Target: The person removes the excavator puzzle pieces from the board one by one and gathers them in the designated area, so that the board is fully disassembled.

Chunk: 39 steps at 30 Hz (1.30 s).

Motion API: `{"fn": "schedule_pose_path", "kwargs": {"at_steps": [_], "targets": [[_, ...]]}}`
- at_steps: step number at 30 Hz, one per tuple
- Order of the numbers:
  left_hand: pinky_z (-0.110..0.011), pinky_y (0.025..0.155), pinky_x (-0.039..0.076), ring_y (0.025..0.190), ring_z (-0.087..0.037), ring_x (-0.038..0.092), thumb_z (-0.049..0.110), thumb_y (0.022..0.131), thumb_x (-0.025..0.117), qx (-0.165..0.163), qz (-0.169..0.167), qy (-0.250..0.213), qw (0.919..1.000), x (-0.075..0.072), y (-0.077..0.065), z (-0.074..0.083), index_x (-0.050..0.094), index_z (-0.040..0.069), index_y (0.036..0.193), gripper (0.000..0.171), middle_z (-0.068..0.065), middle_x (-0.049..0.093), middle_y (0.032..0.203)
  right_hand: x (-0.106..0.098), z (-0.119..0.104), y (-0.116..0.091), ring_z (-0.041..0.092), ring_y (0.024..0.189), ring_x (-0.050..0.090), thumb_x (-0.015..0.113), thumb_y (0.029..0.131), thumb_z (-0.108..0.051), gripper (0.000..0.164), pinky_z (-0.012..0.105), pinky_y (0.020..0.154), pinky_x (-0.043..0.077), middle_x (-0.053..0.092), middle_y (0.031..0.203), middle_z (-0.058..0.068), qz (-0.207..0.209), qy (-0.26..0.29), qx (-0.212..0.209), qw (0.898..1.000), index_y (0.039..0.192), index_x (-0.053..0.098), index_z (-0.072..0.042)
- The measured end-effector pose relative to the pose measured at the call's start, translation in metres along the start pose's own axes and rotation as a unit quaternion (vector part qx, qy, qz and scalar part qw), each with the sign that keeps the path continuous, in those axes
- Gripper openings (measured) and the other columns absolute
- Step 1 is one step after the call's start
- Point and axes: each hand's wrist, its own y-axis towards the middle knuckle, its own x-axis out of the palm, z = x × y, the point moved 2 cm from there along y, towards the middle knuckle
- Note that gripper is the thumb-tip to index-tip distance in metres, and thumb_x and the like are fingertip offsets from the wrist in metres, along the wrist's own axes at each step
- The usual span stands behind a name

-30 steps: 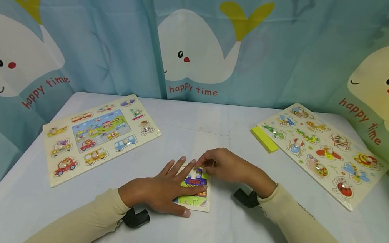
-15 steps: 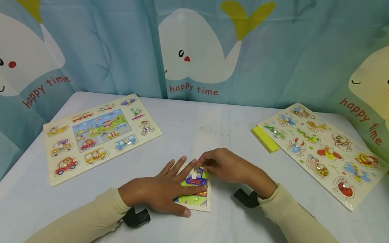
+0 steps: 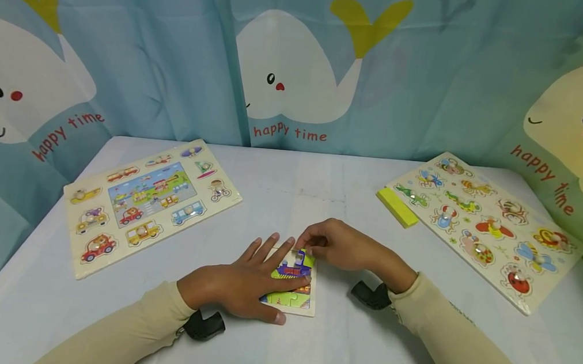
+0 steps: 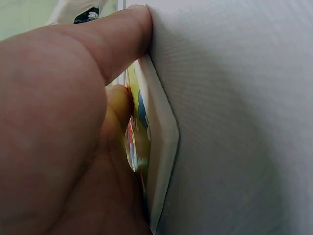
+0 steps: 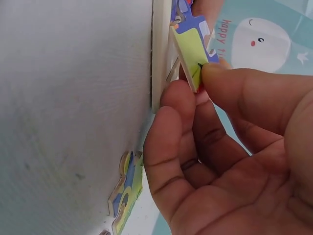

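Right wrist alone clearly shows the puzzle piece (image 5: 192,50) tilted.

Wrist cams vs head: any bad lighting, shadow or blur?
Head: bright and fairly even, with a soft shadow on the white table under the beige right sleeve; left wrist: dim, close-up left hand looks soft, broad shadow across the table; right wrist: table reads grey, but the yellow-green and blue jigsaw piece pinched by the right hand looks clear.
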Motion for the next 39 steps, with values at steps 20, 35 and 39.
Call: {"fn": "schedule_pose_path", "kwargs": {"at_steps": [20, 35, 39], "targets": [[-0.053, 0.111, -0.012, 0.140, -0.029, -0.029, 0.061, 0.092, 0.053, 0.010, 0.007, 0.009, 0.9999, 0.001, 0.002, 0.000, 0.021, 0.046, 0.152, 0.070, -0.005, -0.022, 0.159, -0.016, 0.007, -0.011, 0.017, 0.089, 0.058, 0.059, 0.094, 0.004, 0.017, 0.032, 0.081, 0.050, 0.068, 0.099, -0.001, 0.024, -0.001, 0.024, 0.999, 0.102, 0.071, -0.005], [-0.051, 0.112, -0.012, 0.142, -0.029, -0.027, 0.059, 0.091, 0.055, 0.002, 0.010, 0.004, 0.9999, -0.001, 0.001, 0.000, 0.020, 0.047, 0.152, 0.071, -0.005, -0.020, 0.160, -0.041, 0.023, -0.036, 0.018, 0.068, 0.054, 0.058, 0.094, 0.003, 0.016, 0.027, 0.057, 0.046, 0.064, 0.091, 0.006, 0.037, 0.006, 0.043, 0.998, 0.105, 0.068, 0.000], [-0.051, 0.112, -0.012, 0.142, -0.029, -0.027, 0.059, 0.091, 0.056, 0.002, 0.011, 0.002, 0.9999, -0.001, 0.000, 0.001, 0.021, 0.047, 0.152, 0.070, -0.005, -0.020, 0.160, -0.046, 0.025, -0.042, 0.018, 0.072, 0.055, 0.058, 0.093, 0.005, 0.016, 0.027, 0.060, 0.047, 0.065, 0.093, 0.006, 0.038, 0.008, 0.044, 0.998, 0.104, 0.068, 0.001]]}}
